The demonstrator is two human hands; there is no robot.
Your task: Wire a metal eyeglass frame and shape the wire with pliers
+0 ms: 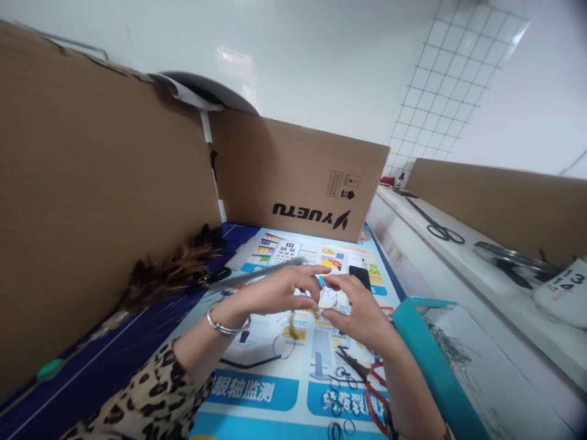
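My left hand [279, 292] and my right hand [358, 311] meet above a printed poster [257, 391] on the table. Both pinch a small piece of thin bent wire [326, 299] between thumb and fingertips. My left wrist carries a silver bangle [220, 321], and the sleeve has a leopard print. A yellow-brown bit [293, 325] lies on the poster just below the hands. Red-handled pliers [367, 382] rest beneath my right forearm, with several small wire rings [342, 376] beside them.
Cardboard walls [92, 201] enclose the left and back. A feather duster [169, 272] lies along the left. A teal-rimmed tray [431, 360] of wire bits sits at the right. Scissors [438, 227], a metal dish [509, 253] and a black phone [360, 276] lie further off.
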